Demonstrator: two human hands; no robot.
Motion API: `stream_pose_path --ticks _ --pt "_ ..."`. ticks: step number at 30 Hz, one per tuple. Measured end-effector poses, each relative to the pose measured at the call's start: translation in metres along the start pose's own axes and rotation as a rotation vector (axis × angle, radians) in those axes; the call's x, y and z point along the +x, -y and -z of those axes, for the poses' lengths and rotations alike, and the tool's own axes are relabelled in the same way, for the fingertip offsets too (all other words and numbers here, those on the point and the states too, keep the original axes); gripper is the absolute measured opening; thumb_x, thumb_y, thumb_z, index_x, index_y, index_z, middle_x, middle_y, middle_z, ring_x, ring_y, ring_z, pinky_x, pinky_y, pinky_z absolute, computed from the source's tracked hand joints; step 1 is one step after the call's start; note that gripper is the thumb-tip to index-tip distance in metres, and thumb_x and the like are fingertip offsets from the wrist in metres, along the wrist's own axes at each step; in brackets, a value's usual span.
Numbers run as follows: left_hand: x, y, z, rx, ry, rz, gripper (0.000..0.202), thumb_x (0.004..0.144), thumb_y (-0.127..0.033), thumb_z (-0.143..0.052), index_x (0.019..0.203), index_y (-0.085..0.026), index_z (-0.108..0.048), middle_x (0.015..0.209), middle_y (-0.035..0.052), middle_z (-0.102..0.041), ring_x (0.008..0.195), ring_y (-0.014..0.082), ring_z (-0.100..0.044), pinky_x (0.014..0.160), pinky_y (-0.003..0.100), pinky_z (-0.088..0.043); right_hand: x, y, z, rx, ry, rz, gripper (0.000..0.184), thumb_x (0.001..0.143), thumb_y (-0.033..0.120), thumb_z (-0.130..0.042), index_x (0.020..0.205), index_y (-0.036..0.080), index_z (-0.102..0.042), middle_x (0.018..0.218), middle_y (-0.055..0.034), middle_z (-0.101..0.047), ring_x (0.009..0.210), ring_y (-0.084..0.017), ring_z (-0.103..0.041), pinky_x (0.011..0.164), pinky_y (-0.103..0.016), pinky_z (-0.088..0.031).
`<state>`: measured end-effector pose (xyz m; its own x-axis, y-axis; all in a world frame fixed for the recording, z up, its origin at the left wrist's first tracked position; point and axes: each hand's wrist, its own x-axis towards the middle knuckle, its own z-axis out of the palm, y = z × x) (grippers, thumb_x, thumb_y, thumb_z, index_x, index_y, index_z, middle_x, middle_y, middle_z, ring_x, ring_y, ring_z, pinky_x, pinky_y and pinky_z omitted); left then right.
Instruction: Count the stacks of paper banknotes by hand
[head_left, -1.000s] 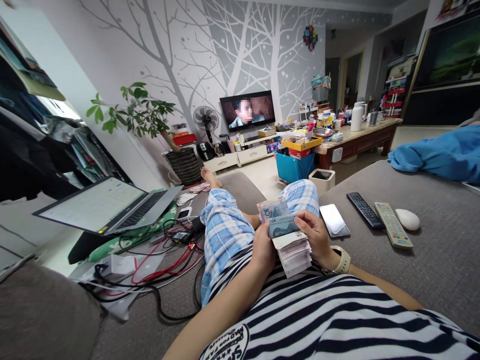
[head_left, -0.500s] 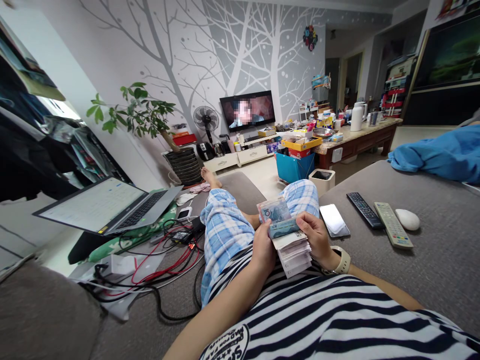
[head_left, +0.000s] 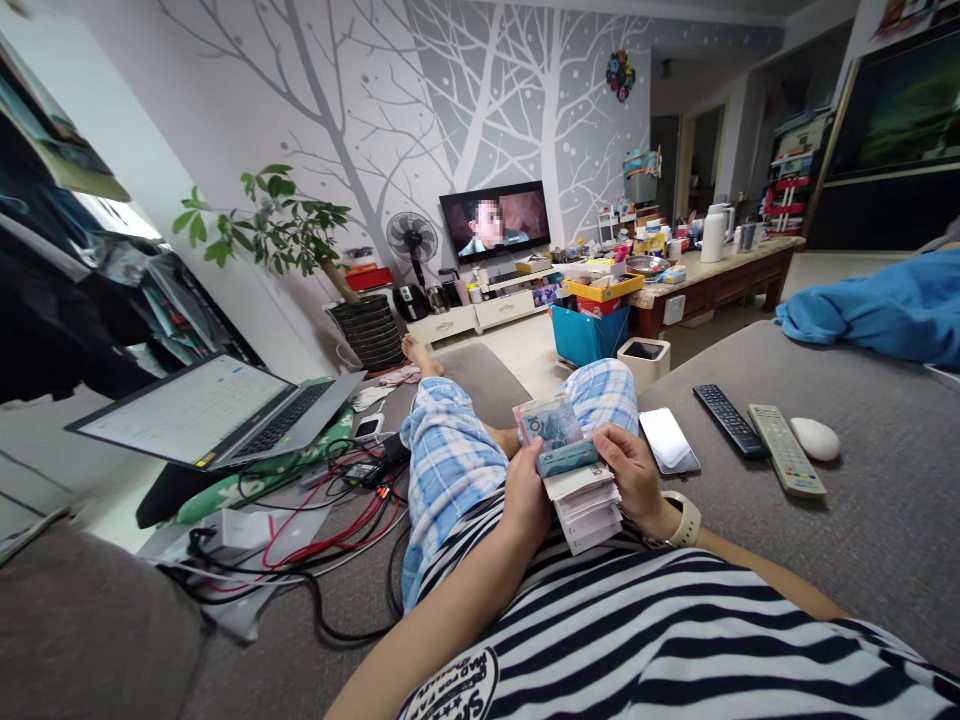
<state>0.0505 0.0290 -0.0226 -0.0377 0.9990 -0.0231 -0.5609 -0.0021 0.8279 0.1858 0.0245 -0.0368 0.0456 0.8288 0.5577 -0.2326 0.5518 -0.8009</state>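
Note:
A stack of banknotes [head_left: 585,510] is held in front of my striped shirt, over my lap. My left hand [head_left: 526,490] is closed on its left side, thumb lying along the edge. On the right side my right hand [head_left: 630,475] grips the notes with thumb and bent fingers; a pale watch [head_left: 686,520] sits on that wrist. The top note [head_left: 559,425] is bluish and bears a 10. Below the fold, the lower ends of several notes fan out in steps toward me. The fingers beneath the stack are hidden.
Right of my hands on the grey sofa lie a phone [head_left: 667,440], a black remote [head_left: 731,420], a beige remote [head_left: 787,450] and a white mouse [head_left: 816,439]. To the left are an open laptop [head_left: 217,410] and tangled cables [head_left: 352,530]. Ahead stands a blue box [head_left: 589,335].
Both hands stay almost still around the notes. The raised part of the top note has tipped slightly back, and the picture on the television differs.

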Motion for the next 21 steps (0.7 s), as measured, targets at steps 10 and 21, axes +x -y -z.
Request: stream_pose_path --ticks 10,21 --pt "0.001 0.000 -0.002 0.003 -0.035 -0.025 0.037 0.061 -0.036 -0.075 0.090 -0.014 -0.069 0.085 0.0059 -0.075 0.084 0.0256 -0.069 0.080 0.036 -0.051 0.001 0.003 -0.002 0.022 0.007 -0.020 0.038 0.088 0.047 -0.061 0.062 0.021 -0.058 0.058 -0.0003 -0.057 0.057 -0.015 -0.049 0.058 -0.029 -0.038" --pt "-0.002 0.000 -0.004 0.001 0.005 0.000 0.042 0.061 -0.029 -0.076 0.099 -0.014 -0.069 0.082 0.0069 -0.075 0.088 0.0275 -0.070 0.079 0.038 -0.053 0.011 0.000 -0.004 0.045 -0.196 -0.135 0.031 0.072 0.041 -0.076 0.072 0.021 -0.053 0.064 0.0051 -0.046 0.058 -0.012 -0.041 0.054 -0.026 -0.033"
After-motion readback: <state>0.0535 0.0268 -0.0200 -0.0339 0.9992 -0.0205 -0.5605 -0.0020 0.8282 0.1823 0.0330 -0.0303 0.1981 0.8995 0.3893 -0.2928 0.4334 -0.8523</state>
